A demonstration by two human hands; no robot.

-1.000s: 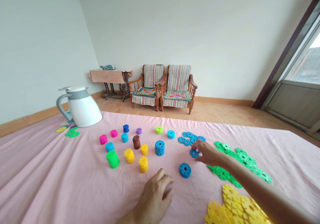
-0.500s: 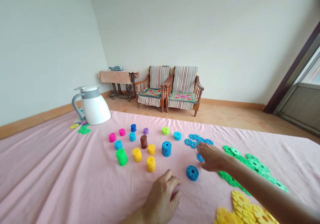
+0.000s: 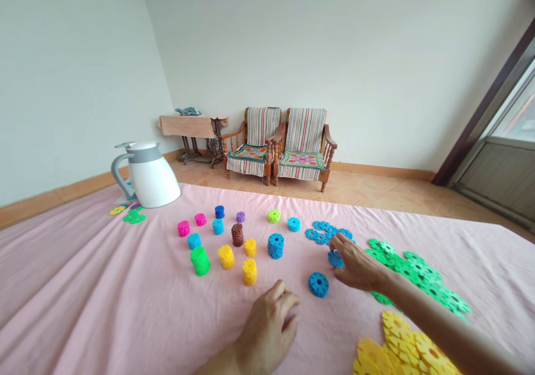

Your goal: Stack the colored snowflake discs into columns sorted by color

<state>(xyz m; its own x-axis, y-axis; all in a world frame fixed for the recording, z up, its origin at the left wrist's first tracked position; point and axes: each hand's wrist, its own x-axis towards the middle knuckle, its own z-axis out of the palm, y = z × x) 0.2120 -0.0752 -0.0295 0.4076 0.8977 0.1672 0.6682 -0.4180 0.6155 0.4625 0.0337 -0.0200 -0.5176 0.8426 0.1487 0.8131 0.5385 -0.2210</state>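
Note:
My right hand (image 3: 357, 263) reaches over the cloth at right of centre. Its thumb and fingers close around a blue flower-shaped plastic disc (image 3: 335, 259) with notched edges. Just beyond the fingertips lie several loose blue discs (image 3: 321, 233). A short blue stack (image 3: 318, 284) stands between my two hands, and a taller blue stack (image 3: 276, 246) is farther off. My left hand (image 3: 270, 325) rests on the cloth near the front, fingers loosely curled, with nothing visible in them. Small stacks in several colours stand beyond it, among them a green stack (image 3: 200, 261) and a yellow stack (image 3: 249, 272).
Loose green discs (image 3: 422, 274) spread beside my right forearm, with yellow discs (image 3: 405, 344) heaped below it. A white jug (image 3: 154, 177) with a grey handle stands at the back left of the pink cloth (image 3: 125, 297). Two wooden chairs (image 3: 303, 144) are against the far wall.
The whole view has shifted slightly, moving things a little left. More of the blue disc at my right fingers shows. My left hand keeps its curled pose.

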